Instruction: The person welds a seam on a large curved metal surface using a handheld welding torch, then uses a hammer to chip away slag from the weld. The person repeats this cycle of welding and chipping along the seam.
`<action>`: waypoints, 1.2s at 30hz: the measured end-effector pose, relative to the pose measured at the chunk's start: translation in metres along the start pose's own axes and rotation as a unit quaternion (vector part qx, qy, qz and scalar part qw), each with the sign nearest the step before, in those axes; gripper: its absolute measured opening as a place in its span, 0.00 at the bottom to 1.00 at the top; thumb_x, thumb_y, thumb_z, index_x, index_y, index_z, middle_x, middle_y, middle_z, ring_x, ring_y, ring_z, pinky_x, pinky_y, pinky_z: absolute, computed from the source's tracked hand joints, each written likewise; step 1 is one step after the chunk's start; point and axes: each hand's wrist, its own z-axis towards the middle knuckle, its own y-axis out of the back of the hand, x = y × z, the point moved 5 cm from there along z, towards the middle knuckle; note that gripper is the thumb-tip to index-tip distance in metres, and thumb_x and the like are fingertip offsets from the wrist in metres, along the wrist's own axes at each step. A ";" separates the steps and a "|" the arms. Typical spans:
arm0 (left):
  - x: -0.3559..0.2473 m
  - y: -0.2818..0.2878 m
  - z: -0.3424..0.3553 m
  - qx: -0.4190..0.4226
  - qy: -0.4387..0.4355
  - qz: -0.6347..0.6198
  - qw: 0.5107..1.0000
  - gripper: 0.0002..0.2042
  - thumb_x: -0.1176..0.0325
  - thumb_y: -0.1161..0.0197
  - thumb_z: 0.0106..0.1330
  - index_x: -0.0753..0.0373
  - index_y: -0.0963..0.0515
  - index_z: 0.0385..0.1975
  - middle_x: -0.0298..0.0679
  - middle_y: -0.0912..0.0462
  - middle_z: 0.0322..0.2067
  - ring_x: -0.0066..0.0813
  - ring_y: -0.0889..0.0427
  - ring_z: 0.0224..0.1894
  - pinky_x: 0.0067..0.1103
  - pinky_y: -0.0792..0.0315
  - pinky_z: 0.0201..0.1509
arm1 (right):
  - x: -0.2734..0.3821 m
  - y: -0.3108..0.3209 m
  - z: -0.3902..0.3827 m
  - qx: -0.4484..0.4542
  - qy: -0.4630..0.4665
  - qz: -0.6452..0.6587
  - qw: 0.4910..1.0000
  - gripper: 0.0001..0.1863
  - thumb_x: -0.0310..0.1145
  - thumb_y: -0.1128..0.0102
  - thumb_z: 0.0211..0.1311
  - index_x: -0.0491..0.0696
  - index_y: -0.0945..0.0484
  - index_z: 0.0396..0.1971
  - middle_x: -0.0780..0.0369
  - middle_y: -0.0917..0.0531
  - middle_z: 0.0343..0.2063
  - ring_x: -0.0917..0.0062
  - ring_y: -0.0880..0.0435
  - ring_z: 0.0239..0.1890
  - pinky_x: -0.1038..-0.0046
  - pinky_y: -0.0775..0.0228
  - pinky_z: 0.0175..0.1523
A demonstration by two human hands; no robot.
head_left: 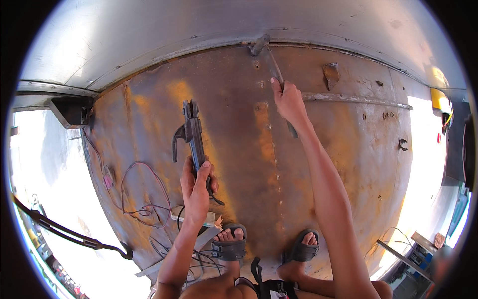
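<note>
We logged one looped cable (145,211), left; one rusty scrap (330,75) beyond a long metal strip (358,99); one dark hooked piece (403,145), farther right.

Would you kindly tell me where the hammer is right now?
In the head view, the hammer is in the right hand, upper middle, slightly right, its head at the foot of the grey metal wall.

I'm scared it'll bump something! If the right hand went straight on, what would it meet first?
Probably the grey metal wall: the hammer in the right hand points to it, though depth is unclear.
</note>
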 end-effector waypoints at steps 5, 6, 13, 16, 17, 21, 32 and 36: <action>-0.004 0.000 0.002 0.005 -0.014 0.000 1.000 0.07 0.65 0.43 0.82 0.62 0.28 0.48 0.32 0.26 0.32 0.18 0.28 0.24 0.20 0.31 0.29 | 0.011 0.008 -0.008 -0.043 0.016 0.088 0.995 0.32 0.56 0.50 0.82 0.37 0.20 0.37 0.42 0.14 0.28 0.40 0.14 0.36 0.48 0.24 0.42; -0.002 -0.001 0.001 0.000 -0.004 -0.002 1.000 0.07 0.65 0.43 0.82 0.62 0.28 0.48 0.32 0.26 0.32 0.18 0.28 0.24 0.20 0.31 0.29 | 0.011 0.008 -0.013 -0.078 0.032 0.096 0.992 0.32 0.56 0.50 0.82 0.37 0.20 0.37 0.42 0.14 0.28 0.40 0.13 0.36 0.49 0.23 0.42; -0.008 -0.002 0.000 -0.008 -0.010 -0.004 1.000 0.07 0.65 0.42 0.82 0.62 0.28 0.48 0.32 0.26 0.32 0.18 0.28 0.24 0.20 0.32 0.29 | 0.018 -0.004 -0.008 -0.012 0.018 0.105 0.994 0.32 0.56 0.51 0.83 0.36 0.20 0.36 0.41 0.14 0.27 0.38 0.14 0.35 0.47 0.24 0.42; -0.006 -0.002 0.000 -0.014 -0.001 -0.013 1.000 0.07 0.65 0.42 0.82 0.62 0.28 0.48 0.32 0.27 0.32 0.18 0.28 0.24 0.20 0.32 0.29 | 0.013 -0.008 -0.009 -0.015 0.009 0.058 0.998 0.32 0.55 0.50 0.83 0.36 0.20 0.35 0.39 0.14 0.28 0.38 0.14 0.37 0.45 0.24 0.43; -0.005 0.000 0.000 -0.018 0.003 -0.016 1.000 0.07 0.65 0.42 0.82 0.62 0.28 0.48 0.32 0.27 0.32 0.18 0.28 0.24 0.20 0.32 0.29 | 0.018 0.004 -0.008 0.023 0.001 0.052 0.998 0.32 0.54 0.50 0.82 0.36 0.20 0.35 0.39 0.14 0.29 0.38 0.14 0.37 0.45 0.24 0.43; -0.004 -0.002 0.000 -0.006 -0.006 -0.009 1.000 0.07 0.65 0.42 0.82 0.61 0.28 0.47 0.32 0.27 0.32 0.18 0.28 0.24 0.20 0.32 0.29 | 0.018 0.004 -0.019 -0.069 0.052 0.083 0.993 0.33 0.58 0.50 0.82 0.37 0.23 0.33 0.43 0.16 0.24 0.41 0.16 0.31 0.50 0.25 0.39; -0.002 -0.006 0.001 -0.002 -0.004 -0.002 1.000 0.10 0.64 0.42 0.81 0.62 0.27 0.54 0.32 0.27 0.32 0.18 0.29 0.24 0.20 0.33 0.30 | 0.017 0.007 0.000 -0.047 0.067 -0.036 0.996 0.29 0.52 0.47 0.82 0.37 0.22 0.34 0.42 0.15 0.25 0.38 0.15 0.32 0.46 0.24 0.40; 0.001 -0.002 0.000 0.003 -0.018 0.012 1.000 0.10 0.65 0.43 0.81 0.63 0.27 0.54 0.32 0.27 0.32 0.18 0.29 0.24 0.20 0.33 0.30 | 0.027 0.011 -0.017 -0.085 0.086 0.047 0.992 0.27 0.49 0.46 0.83 0.38 0.25 0.32 0.43 0.16 0.22 0.39 0.16 0.27 0.44 0.27 0.36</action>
